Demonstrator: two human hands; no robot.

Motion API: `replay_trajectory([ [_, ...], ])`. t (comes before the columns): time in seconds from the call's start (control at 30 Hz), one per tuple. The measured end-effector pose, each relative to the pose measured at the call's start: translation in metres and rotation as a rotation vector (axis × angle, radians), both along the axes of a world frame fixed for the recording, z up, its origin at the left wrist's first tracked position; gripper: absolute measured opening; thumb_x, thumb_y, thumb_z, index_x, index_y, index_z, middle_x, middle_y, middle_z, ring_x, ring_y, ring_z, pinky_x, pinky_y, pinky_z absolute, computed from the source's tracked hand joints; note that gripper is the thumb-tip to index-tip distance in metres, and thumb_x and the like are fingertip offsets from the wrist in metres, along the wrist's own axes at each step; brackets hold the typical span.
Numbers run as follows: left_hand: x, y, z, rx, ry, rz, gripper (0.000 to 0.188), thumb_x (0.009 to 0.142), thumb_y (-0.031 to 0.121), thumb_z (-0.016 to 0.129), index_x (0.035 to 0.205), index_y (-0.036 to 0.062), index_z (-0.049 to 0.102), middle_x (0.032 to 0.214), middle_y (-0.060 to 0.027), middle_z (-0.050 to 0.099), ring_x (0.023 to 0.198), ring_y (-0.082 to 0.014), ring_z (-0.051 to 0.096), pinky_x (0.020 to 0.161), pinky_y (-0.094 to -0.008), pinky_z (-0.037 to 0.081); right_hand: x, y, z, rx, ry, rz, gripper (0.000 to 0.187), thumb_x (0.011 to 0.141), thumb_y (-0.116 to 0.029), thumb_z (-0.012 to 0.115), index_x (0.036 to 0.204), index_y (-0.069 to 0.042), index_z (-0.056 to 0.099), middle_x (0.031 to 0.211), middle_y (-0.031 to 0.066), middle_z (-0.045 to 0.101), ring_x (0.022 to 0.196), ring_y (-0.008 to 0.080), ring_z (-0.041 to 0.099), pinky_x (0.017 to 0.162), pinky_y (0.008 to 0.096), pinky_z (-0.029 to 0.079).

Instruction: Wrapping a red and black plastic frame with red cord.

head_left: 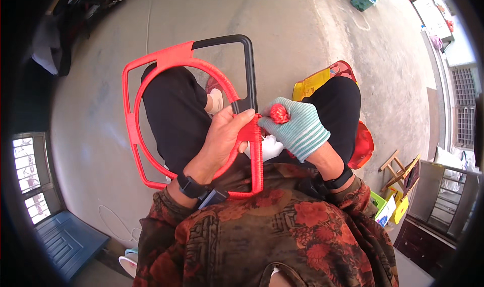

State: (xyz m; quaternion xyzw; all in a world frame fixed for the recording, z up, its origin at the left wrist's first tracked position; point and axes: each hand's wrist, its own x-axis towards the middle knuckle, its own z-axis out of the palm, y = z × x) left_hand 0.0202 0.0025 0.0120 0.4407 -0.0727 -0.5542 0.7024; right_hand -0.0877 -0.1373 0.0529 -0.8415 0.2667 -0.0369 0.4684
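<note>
Floor: bare concrete floor [302, 50] lay under the seated person.
Left hand [222, 136]: clamped on the red-wrapped frame [132, 120].
Right hand [297, 128]: gloved, closed on the red cord ball [279, 114], just right of the frame's upright side.

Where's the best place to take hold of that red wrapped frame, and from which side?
Grip the frame on its bare black top-right corner, coming from the far side. That stretch is unwrapped and free, while the left hand and gloved right hand with the red cord ball crowd the near right edge.
</note>
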Motion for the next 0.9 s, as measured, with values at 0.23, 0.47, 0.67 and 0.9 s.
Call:
replay_trajectory([
  [0.23, 0.001, 0.003, -0.003, 0.010, -0.046, -0.024, 0.014, 0.095, 0.016, 0.054, 0.102, 0.0033, 0.056, 0.079, -0.0040, 0.063, 0.051, -0.0050, 0.054, 0.038, -0.0173, 0.038, 0.001, -0.001, -0.006, -0.115, -0.072, 0.064, 0.016, 0.079, -0.019, 0.068, 0.086, -0.006, 0.064, 0.072, 0.0182, 0.064, 0.069, 0.0359, 0.064, 0.061, 0.0394, 0.052],
  [0.47, -0.003, 0.011, 0.005, -0.071, 0.019, -0.037, 0.017, 0.095, 0.017, 0.054, 0.104, 0.0026, 0.056, 0.082, -0.0058, 0.063, 0.053, -0.0057, 0.053, 0.038, -0.0178, 0.036, -0.006, 0.000, 0.007, -0.197, -0.098, 0.173, 0.016, 0.079, -0.018, 0.066, 0.076, -0.005, 0.056, 0.066, 0.0184, 0.060, 0.066, 0.0391, 0.061, 0.058, 0.0426, 0.049],
  [0.67, -0.001, -0.003, 0.010, 0.088, -0.008, -0.041, 0.020, 0.093, 0.021, 0.059, 0.091, 0.0007, 0.059, 0.071, -0.0098, 0.065, 0.043, -0.0082, 0.050, 0.035, -0.0195, 0.035, -0.024, -0.016, -0.014, 0.314, -0.108, -0.125, 0.016, 0.080, -0.016, 0.067, 0.090, -0.004, 0.063, 0.067, 0.0111, 0.062, 0.059, 0.0257, 0.062, 0.055, 0.0339, 0.049],
  [0.9, 0.010, -0.005, 0.013, 0.037, 0.003, 0.095, 0.016, 0.094, 0.018, 0.057, 0.093, 0.0013, 0.057, 0.075, -0.0123, 0.066, 0.050, -0.0117, 0.059, 0.035, -0.0193, 0.037, -0.069, -0.075, -0.042, 1.295, -0.545, -0.297, 0.045, 0.083, -0.020, 0.068, 0.118, 0.001, 0.051, 0.107, 0.0125, 0.061, 0.090, 0.0234, 0.063, 0.085, 0.0387, 0.052],
])
